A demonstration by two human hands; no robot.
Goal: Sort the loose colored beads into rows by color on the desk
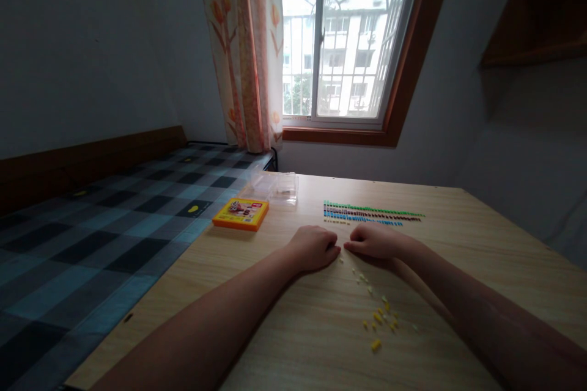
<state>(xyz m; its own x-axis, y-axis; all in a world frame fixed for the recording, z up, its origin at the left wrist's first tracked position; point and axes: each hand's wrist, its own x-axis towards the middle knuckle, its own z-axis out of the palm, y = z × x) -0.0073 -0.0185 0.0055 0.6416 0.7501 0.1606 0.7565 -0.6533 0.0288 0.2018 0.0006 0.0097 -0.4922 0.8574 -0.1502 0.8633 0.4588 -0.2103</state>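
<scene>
Both my hands rest on a light wooden table (481,269), fingertips nearly touching. My left hand (314,247) is curled with fingers pinched together; whatever it holds is too small to make out. My right hand (373,240) is also closed in a pinch. Small yellow pieces (378,314) lie scattered on the table just in front of my hands, toward me. Beyond my hands lie neat rows of small beads (371,212) in green, red, blue and yellow.
A yellow-orange box (241,214) lies at the table's left side, with a clear plastic box (277,187) behind it. A bed with a blue and black checked cover (92,226) adjoins the table on the left. A window (348,36) and curtain (245,49) stand behind.
</scene>
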